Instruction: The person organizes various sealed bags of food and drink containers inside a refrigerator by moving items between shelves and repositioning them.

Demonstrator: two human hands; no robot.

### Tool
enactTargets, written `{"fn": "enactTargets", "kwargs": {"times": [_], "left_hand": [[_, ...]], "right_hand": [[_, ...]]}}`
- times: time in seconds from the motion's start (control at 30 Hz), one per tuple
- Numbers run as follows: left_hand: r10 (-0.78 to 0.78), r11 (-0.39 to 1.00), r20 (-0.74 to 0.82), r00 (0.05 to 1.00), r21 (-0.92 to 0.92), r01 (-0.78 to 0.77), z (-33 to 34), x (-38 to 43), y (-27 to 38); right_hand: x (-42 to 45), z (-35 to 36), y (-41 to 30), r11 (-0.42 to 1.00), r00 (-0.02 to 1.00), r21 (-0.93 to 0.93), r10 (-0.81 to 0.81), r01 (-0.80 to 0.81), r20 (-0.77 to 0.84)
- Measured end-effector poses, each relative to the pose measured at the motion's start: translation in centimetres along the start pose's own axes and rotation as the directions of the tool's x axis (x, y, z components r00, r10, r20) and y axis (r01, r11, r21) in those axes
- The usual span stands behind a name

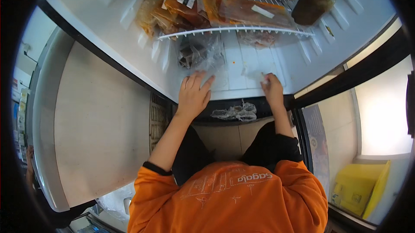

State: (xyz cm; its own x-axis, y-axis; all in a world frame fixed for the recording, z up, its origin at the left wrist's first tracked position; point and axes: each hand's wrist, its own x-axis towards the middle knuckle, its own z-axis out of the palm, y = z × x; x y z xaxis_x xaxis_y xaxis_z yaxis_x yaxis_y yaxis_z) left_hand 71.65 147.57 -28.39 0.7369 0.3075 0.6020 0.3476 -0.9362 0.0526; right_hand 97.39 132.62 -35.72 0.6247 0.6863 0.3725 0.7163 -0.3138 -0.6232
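My left hand (pixel 193 96) is over the front of the refrigerator's white floor (pixel 235 83), fingers spread, near a clear plastic bag (pixel 204 51) with dark contents. My right hand (pixel 273 90) pinches a small pale scrap, perhaps plastic, near the floor's right front; blur hides its exact form. A wire shelf (pixel 236 29) above bears bags of orange-red food (pixel 191 9), a flat sealed pouch (pixel 256 12) and a bag of dark brown food (pixel 314 4). Under the shelf at the back lies another clear bag (pixel 257 38).
Crumpled clear plastic (pixel 236 111) lies on the dark ledge below the opening. An open door (pixel 100 122) stands on the left, with another person's hand (pixel 30 155) at its outer edge. A yellow container (pixel 360 187) is at the lower right.
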Motion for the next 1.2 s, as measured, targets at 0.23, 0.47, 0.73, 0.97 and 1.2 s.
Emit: {"fn": "enactTargets", "kwargs": {"times": [0.23, 0.47, 0.73, 0.97, 1.2], "left_hand": [[-0.278, 0.952, 0.186, 0.942, 0.183, 0.245, 7.9, -2.9, -4.7], [-0.393, 0.918, 0.139, 0.909, 0.111, 0.380, 5.6, -2.6, -2.1], [-0.374, 0.926, 0.154, 0.914, 0.012, 0.377, 8.3, -2.8, -2.5], [-0.521, 0.848, -0.134, 0.843, -0.191, 0.494, 6.7, -1.4, -1.1], [-0.673, 0.696, -0.162, 0.722, -0.470, 0.543, 10.3, 0.7, -3.0]], "right_hand": [[-9.8, 2.4, -5.1, 0.944, 0.960, -0.242, -0.174, 0.226, 0.218], [-10.1, 5.6, -2.9, 0.935, 0.924, -0.308, -0.050, 0.177, 0.379], [-7.1, 3.7, -0.5, 0.986, 0.949, 0.169, -0.067, 0.014, 0.308], [-0.1, -3.0, -3.6, 0.692, 0.957, 0.662, 0.187, -0.288, 0.221], [3.5, -2.6, -0.2, 0.964, 1.000, 0.267, -0.001, 0.003, -0.009]]}}
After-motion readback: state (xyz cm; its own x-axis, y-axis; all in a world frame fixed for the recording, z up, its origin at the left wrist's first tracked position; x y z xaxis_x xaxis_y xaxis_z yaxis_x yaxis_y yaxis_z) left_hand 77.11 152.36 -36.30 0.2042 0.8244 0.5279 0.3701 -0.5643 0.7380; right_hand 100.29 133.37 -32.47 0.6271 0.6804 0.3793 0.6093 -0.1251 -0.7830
